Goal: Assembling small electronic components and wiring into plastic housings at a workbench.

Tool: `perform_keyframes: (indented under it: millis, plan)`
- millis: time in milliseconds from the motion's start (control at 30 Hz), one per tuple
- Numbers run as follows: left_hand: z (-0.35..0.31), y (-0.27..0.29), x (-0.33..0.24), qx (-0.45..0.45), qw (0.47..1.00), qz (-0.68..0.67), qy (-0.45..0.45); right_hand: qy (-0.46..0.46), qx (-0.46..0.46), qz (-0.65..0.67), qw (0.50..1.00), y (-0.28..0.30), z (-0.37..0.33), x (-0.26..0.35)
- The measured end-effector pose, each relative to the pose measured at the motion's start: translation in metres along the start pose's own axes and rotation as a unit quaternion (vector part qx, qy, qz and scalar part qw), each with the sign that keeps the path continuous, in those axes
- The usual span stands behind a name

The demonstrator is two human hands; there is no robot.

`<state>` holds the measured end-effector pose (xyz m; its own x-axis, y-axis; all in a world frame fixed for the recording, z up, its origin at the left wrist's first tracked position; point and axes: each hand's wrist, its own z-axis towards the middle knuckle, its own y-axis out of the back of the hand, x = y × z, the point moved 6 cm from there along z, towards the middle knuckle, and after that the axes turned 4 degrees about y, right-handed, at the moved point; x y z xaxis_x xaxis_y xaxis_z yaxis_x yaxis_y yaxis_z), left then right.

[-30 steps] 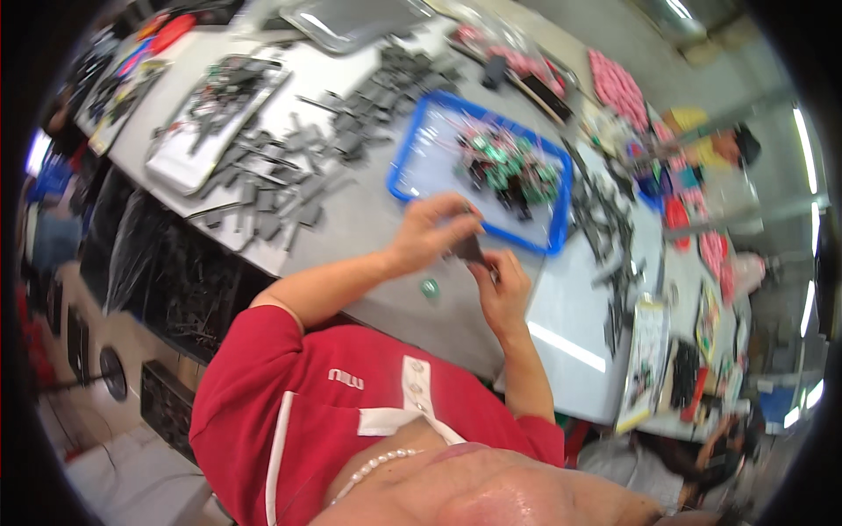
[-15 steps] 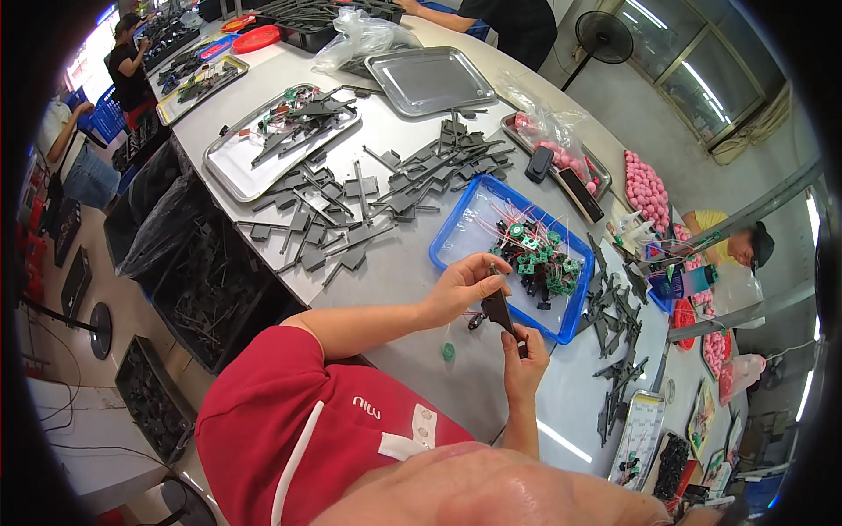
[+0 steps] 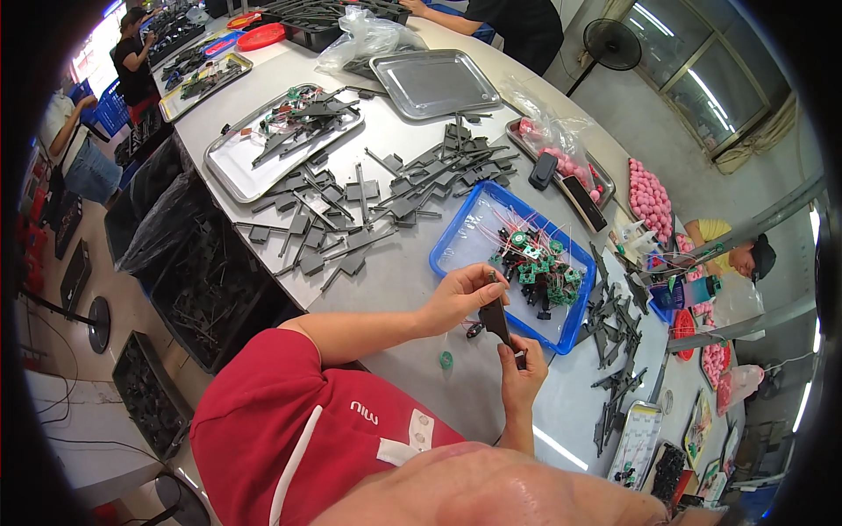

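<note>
A dark grey plastic part point(image 3: 495, 321), long and narrow, is held between my two hands over the near table edge. The fingers of my left hand point(image 3: 465, 298) pinch its upper end. Around its lower end close the thumb and fingers of my right hand point(image 3: 523, 368). Just beyond the hands lies a blue-rimmed tray point(image 3: 440, 238) holding a heap of green circuit boards with red and black wires point(image 3: 537, 263). On the table beside the left hand rest a small round green piece point(image 3: 446, 360) and a small dark piece with wires point(image 3: 474, 330).
Loose dark grey plastic parts point(image 3: 351, 237) cover the table's left and middle. More dark parts point(image 3: 614, 386) lie to the right. Metal trays point(image 3: 436, 83) stand further back, and a black phone point(image 3: 583, 203) lies near pink balls point(image 3: 649, 197). A black bin point(image 3: 206, 289) stands left. Other people work around.
The dark grey part stays in both hands, and it has shifted only slightly. My left hand sits a little lower. The whole view has moved slightly.
</note>
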<state>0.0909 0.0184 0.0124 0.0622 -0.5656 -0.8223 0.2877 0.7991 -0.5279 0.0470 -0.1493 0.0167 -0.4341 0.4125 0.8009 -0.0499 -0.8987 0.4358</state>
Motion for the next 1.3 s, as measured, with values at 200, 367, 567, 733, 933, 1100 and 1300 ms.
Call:
perform_keyframes:
  millis: [200, 367, 567, 733, 933, 1100, 1300]
  plan:
    - [-0.0011, 0.0044, 0.0034, -0.007, 1.000, -0.015, 0.012, 0.009, 0.004, -0.002, 1.000, -0.0022, -0.0004, -0.0031]
    - [-0.0005, 0.0004, 0.0030, -0.002, 1.000, -0.014, 0.008, 0.011, 0.007, -0.009, 1.000, -0.0011, -0.0004, -0.0047]
    - [-0.0004, 0.0007, 0.0036, -0.007, 1.000, -0.001, 0.002, 0.010, 0.011, -0.019, 1.000, -0.0026, -0.0006, -0.0059]
    - [-0.0008, 0.0002, 0.0034, -0.008, 1.000, 0.005, 0.004, -0.003, 0.016, -0.012, 1.000, -0.0041, -0.0008, -0.0073]
    - [-0.0009, 0.0016, 0.0059, -0.012, 1.000, 0.015, 0.008, -0.008, 0.018, -0.023, 1.000, -0.0052, -0.0006, -0.0053]
    - [-0.0016, 0.0015, 0.0077, -0.012, 1.000, 0.007, 0.002, -0.027, 0.034, -0.030, 0.999, -0.0065, -0.0013, -0.0043]
    - [-0.0015, 0.0010, 0.0090, -0.010, 1.000, -0.004, 0.008, -0.022, 0.031, -0.031, 0.999, -0.0067, -0.0018, -0.0054]
